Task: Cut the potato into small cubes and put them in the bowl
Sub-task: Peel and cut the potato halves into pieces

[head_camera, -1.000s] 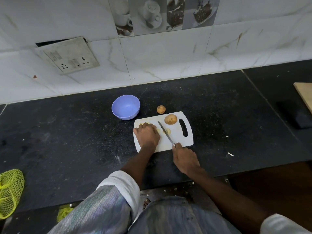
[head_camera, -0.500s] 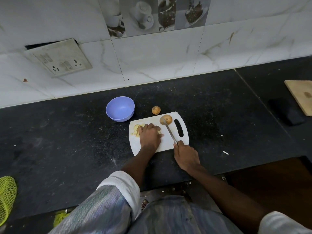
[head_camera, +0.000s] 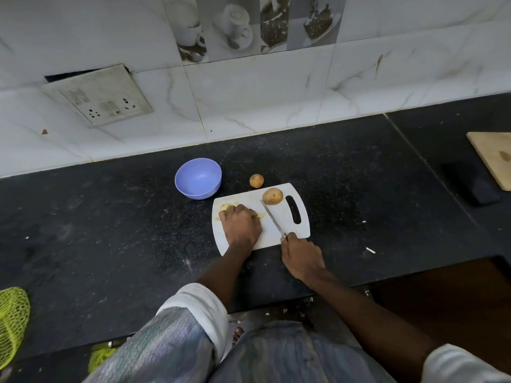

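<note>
- Black speckled countertop [head_camera: 110, 230] runs under a marble-tiled wall; a white cutting board [head_camera: 301, 225] lies on it beneath both hands
- left hand [head_camera: 241, 225] lies knuckles-up on the board's left part, fingers curled over pale cut potato pieces [head_camera: 225, 208] that peek out past its fingertips and at its right edge; whether it pinches them or merely gathers them I cannot tell
- right hand [head_camera: 302, 258], at the board's near edge, grips the handle of a knife [head_camera: 272, 219]; the blade slants away from it, tip close to a whole potato [head_camera: 272, 196] lying beyond both hands; I cannot tell whether the blade touches the board
- purple bowl [head_camera: 198, 178] stands off the board, beyond and left of the left hand, and looks empty; a smaller potato [head_camera: 256, 180] lies on the counter just past the board's far edge
- judging by this, cutting of one potato is about done and the pieces are being collected; transfer has not begun
- next move likely calls for a secure scoop of loose pieces and a short carry forward-left to the bowl, with the blade kept clear of the fingers
</note>
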